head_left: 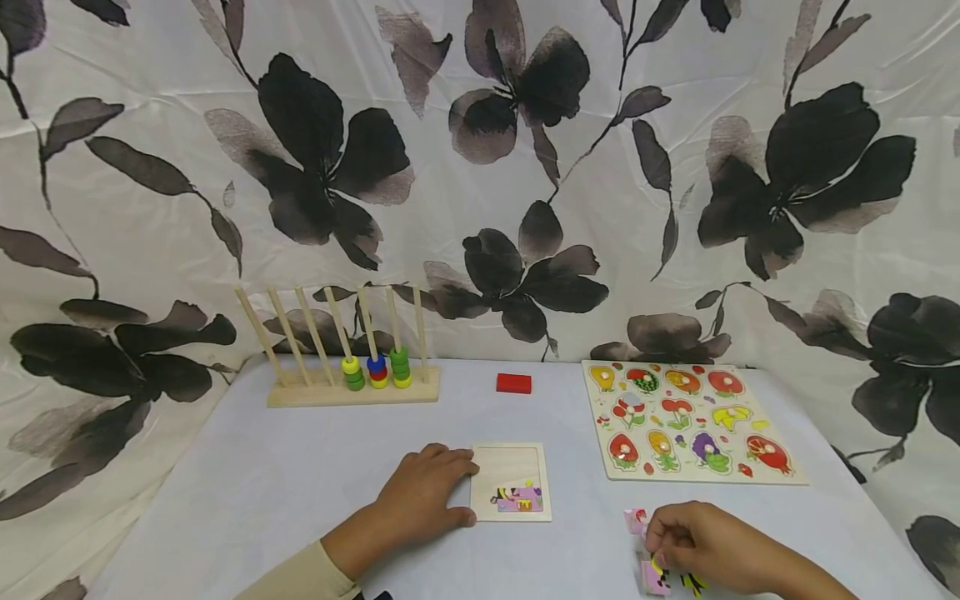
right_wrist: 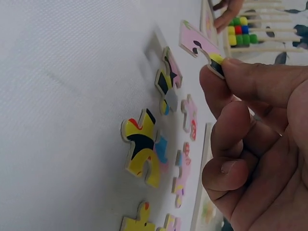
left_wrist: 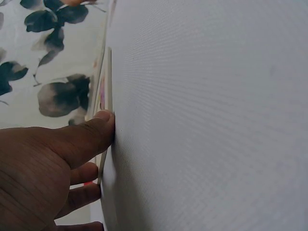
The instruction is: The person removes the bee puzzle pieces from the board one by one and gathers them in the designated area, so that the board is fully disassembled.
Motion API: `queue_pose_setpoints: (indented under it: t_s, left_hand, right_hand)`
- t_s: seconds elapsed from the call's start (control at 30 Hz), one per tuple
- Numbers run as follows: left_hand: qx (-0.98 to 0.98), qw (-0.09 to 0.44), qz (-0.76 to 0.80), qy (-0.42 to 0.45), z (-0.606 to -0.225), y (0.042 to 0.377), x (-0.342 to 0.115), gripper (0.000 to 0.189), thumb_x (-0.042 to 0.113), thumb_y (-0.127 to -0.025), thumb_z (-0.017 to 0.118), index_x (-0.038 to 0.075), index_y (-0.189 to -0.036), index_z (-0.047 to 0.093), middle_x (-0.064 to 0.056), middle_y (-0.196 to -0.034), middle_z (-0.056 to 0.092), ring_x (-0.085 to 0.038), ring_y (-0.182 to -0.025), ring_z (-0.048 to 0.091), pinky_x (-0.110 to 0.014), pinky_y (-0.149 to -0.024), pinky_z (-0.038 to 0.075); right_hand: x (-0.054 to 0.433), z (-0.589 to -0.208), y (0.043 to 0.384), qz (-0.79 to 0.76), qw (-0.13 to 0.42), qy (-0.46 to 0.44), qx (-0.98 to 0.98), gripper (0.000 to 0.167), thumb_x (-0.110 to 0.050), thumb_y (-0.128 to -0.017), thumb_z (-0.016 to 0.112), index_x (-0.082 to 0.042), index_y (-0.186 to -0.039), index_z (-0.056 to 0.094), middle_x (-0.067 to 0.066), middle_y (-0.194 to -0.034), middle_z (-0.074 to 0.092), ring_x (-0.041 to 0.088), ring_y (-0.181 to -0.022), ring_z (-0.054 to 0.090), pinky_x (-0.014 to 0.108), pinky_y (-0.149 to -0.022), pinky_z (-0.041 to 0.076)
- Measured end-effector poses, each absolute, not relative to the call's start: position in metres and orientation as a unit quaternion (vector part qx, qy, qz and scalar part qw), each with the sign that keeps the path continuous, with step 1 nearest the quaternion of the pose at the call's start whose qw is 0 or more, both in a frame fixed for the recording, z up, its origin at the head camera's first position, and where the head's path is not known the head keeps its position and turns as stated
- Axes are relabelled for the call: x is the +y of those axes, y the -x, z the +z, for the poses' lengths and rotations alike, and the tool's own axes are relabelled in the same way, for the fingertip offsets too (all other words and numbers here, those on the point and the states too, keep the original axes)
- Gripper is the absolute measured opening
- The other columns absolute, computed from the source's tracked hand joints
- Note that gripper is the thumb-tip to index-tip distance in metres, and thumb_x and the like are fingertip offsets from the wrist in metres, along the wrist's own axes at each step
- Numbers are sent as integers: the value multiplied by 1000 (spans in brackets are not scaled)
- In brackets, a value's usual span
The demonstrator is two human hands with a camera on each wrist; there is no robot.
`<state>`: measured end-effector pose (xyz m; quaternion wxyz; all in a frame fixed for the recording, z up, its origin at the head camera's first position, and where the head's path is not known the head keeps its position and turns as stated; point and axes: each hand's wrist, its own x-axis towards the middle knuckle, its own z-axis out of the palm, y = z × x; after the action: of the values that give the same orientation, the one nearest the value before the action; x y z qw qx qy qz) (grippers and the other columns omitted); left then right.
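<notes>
A small square wooden puzzle tray (head_left: 510, 458) lies on the white table, with joined pink and yellow puzzle pieces (head_left: 521, 500) in its lower right part. My left hand (head_left: 423, 492) rests against the tray's left side, thumb and fingertips touching its edge (left_wrist: 109, 77). Between thumb and index finger, my right hand (head_left: 708, 537) pinches a pink jigsaw piece (right_wrist: 195, 38) with yellow and black markings. Several loose jigsaw pieces lie beneath and beside that hand, among them a yellow and black one (right_wrist: 142, 147) and a pink one (head_left: 636, 521).
A wooden fruit puzzle board (head_left: 705, 479) lies at the back right. Behind the tray is a red block (head_left: 513, 383). At the back left stands a pegged wooden counting rack (head_left: 300, 400) with coloured beads. A flowered cloth (head_left: 420, 208) hangs behind the table.
</notes>
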<state>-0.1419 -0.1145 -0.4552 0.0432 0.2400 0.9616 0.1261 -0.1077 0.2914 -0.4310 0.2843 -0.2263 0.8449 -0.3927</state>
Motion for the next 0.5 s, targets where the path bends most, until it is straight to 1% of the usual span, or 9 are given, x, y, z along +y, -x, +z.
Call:
queue_pose_setpoints:
  t_s: [0.1, 0.2, 0.33, 0.5]
  left_hand:
    - [962, 44, 127, -240, -455, 142, -115, 60, 47, -81, 85, 18, -131, 68, -1, -143, 60, -29, -130, 51, -54, -102, 44]
    - [962, 44, 126, -240, -456, 142, -115, 60, 47, -81, 84, 19, -131, 68, -1, -143, 60, -28, -131, 51, -53, -102, 44]
    - [962, 46, 127, -239, -456, 142, -115, 60, 47, -81, 84, 19, -132, 68, -1, -144, 59, -28, -131, 51, -53, -103, 44]
    - [961, 42, 129, -239, -457, 142, -115, 60, 47, -81, 85, 18, -131, 68, -1, -144, 59, -29, -131, 51, -54, -102, 44]
  right_hand:
    - [294, -432, 106, -398, 303, 207, 841, 4, -10, -95, 71, -13, -94, 67, -4, -80, 68, 8, -73, 59, 23, -67, 48]
    - [297, -432, 102, -401, 319, 184, 839, 4, -10, -94, 72, -12, -93, 69, -2, -79, 66, 11, -74, 58, 23, -65, 48]
    - [297, -432, 97, -405, 328, 171, 836, 5, -8, -93, 73, -12, -92, 71, 0, -76, 64, 12, -71, 57, 23, -62, 47]
    - [293, -433, 91, -413, 337, 144, 833, 5, -6, -94, 71, -11, -92, 71, 3, -78, 64, 18, -72, 58, 23, -63, 48]
